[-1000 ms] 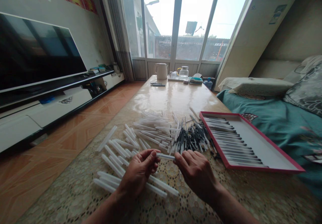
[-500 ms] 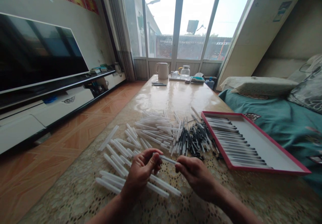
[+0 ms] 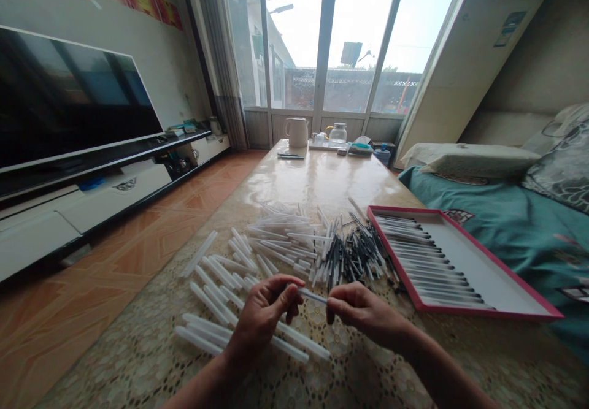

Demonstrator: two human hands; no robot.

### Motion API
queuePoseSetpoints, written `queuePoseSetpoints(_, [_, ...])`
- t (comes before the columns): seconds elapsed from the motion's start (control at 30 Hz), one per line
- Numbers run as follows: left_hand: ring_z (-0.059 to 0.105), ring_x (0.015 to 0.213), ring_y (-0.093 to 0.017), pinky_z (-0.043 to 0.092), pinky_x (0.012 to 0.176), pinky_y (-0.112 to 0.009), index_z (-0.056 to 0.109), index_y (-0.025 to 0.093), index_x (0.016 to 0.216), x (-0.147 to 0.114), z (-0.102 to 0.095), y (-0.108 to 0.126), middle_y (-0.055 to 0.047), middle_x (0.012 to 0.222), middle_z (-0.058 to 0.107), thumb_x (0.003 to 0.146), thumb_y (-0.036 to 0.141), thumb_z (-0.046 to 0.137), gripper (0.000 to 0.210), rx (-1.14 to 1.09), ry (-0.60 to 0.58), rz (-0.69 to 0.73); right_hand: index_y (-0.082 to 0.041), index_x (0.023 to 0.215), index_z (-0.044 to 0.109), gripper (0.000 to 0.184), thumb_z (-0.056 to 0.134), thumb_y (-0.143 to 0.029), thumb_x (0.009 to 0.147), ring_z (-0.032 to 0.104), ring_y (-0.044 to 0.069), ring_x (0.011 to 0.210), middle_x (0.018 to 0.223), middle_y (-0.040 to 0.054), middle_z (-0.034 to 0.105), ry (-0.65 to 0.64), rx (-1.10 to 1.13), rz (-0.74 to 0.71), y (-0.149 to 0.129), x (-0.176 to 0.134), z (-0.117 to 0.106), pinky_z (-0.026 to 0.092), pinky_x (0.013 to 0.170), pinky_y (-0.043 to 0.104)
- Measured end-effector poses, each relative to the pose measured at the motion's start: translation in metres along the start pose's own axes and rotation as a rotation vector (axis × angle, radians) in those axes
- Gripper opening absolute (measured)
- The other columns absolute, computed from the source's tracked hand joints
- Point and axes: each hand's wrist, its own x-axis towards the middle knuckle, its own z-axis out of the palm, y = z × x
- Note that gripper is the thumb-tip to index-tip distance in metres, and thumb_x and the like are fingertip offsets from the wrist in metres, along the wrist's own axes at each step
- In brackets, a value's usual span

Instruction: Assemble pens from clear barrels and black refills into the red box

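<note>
Between my two hands a slim whitish pen [image 3: 313, 297] is stretched over the table, gripped at both ends. My left hand [image 3: 271, 301] pinches its left end with thumb and fingers. At the other end, the fingertips of my right hand [image 3: 352, 305] are closed on it; the tip itself is hidden. Several translucent white pen barrels [image 3: 301, 338] lie under and left of my left hand. Beyond the hands is a heap of more barrels [image 3: 280, 237], and a pile of black-and-clear refills [image 3: 356, 252] lies beside it.
To the right, a pink-rimmed shallow box [image 3: 501, 268] holds a row of pens [image 3: 432, 262] with dark ends. The table [image 3: 317, 179] has a patterned cover. A jug [image 3: 297, 132], a glass pitcher [image 3: 338, 134] and a tissue pack [image 3: 360, 146] stand at its far end.
Both hands have shifted slightly right with the pen still between them. The view has tilted a little; the piles and the box look unchanged.
</note>
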Motion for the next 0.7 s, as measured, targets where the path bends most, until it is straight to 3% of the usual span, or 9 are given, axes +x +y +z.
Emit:
queuePoseSetpoints(0.13, [0.051,0.051,-0.01,0.04,0.047,-0.021,0.058,0.013,0.114,0.003,0.0,-0.002,-0.002,0.065,0.062,0.074,0.041,0.067,0.05,0.046,0.055,-0.016,-0.014,0.075,0.062,0.042,0.048,-0.052,0.085,0.035,0.009,0.054,0.058,-0.004,0.039,0.301,-0.223,-0.141,-0.003,0.001,-0.014,0.027,0.049,0.022])
queuePoseSetpoints(0.23, [0.053,0.052,-0.011,0.041,0.047,-0.021,0.059,0.012,0.109,0.002,0.0,-0.002,-0.001,0.063,0.061,0.074,0.045,0.065,0.048,0.113,0.078,-0.014,-0.015,0.097,0.058,0.039,0.044,-0.05,0.087,0.038,0.01,0.052,0.059,-0.0039,0.044,0.563,-0.189,-0.184,-0.007,-0.001,-0.031,0.03,0.047,0.022])
queuePoseSetpoints(0.3, [0.053,0.051,-0.011,0.04,0.046,-0.021,0.061,0.012,0.104,0.002,0.0,-0.002,-0.001,0.062,0.061,0.074,0.045,0.065,0.045,0.133,0.082,-0.017,-0.016,0.107,0.05,0.039,0.041,-0.048,0.088,0.041,0.01,0.046,0.057,-0.0047,0.047,0.652,-0.125,-0.174,-0.012,-0.004,-0.045,0.031,0.043,0.022])
queuePoseSetpoints(0.43, [0.053,0.051,-0.011,0.042,0.047,-0.021,0.063,0.013,0.1,0.002,-0.001,-0.002,-0.001,0.061,0.061,0.072,0.045,0.066,0.042,0.119,0.099,-0.018,-0.017,0.1,0.049,0.026,0.042,-0.039,0.088,0.06,0.016,0.057,0.069,0.0038,0.064,0.792,-0.201,-0.108,-0.018,-0.017,-0.084,0.044,0.052,0.025])
queuePoseSetpoints(0.5, [0.054,0.052,-0.011,0.042,0.048,-0.021,0.063,0.014,0.1,0.003,-0.001,-0.003,-0.001,0.062,0.062,0.072,0.043,0.066,0.04,0.121,0.101,-0.019,-0.017,0.095,0.053,0.022,0.041,-0.033,0.087,0.064,0.018,0.066,0.076,0.0082,0.067,0.875,-0.387,-0.029,-0.016,-0.022,-0.109,0.047,0.059,0.027])
queuePoseSetpoints(0.6, [0.054,0.051,-0.011,0.042,0.047,-0.021,0.064,0.015,0.099,0.003,-0.001,-0.005,-0.001,0.061,0.062,0.073,0.043,0.066,0.038,0.132,0.093,-0.029,-0.018,0.095,0.062,0.023,0.042,-0.026,0.085,0.065,0.019,0.077,0.087,0.0094,0.068,0.944,-1.017,0.186,-0.008,-0.026,-0.146,0.047,0.064,0.026])
queuePoseSetpoints(0.7, [0.054,0.051,-0.011,0.041,0.047,-0.02,0.064,0.015,0.097,0.002,0.0,-0.005,-0.001,0.062,0.062,0.073,0.043,0.066,0.037,0.143,0.087,-0.04,-0.016,0.097,0.066,0.026,0.046,-0.025,0.084,0.059,0.026,0.092,0.096,0.0138,0.066,0.968,-1.236,0.264,0.0,-0.025,-0.176,0.043,0.074,0.033])
